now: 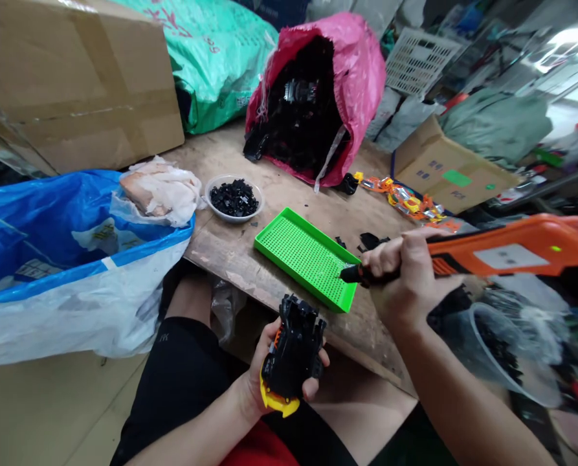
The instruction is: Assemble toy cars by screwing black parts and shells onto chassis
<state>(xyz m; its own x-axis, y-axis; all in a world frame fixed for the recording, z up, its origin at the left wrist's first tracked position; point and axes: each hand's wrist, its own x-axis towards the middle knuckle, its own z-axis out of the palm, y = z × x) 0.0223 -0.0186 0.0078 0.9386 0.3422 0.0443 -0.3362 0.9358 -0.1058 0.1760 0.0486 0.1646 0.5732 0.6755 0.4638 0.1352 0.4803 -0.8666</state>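
In my left hand (pixel 259 375) lies a toy car (pixel 293 349), its black underside turned up and a yellow end toward me. My fingers wrap around its sides, over my lap. My right hand (pixel 405 278) grips an orange and black electric screwdriver (pixel 492 249). Its dark tip points left, over the right end of a shallow green perforated tray (pixel 301 259). A few small shiny pieces, probably screws, show in the tray beside the tip. Whether the tip touches them I cannot tell.
A bowl of small black parts (pixel 234 197) stands left of the tray. Behind are a pink sack of black parts (pixel 359 71) and orange-yellow toy pieces (pixel 410 200). A blue-lined bag (pixel 75 259) and a cardboard box (pixel 79 84) flank the left; a clear tub (pixel 492 349) is at right.
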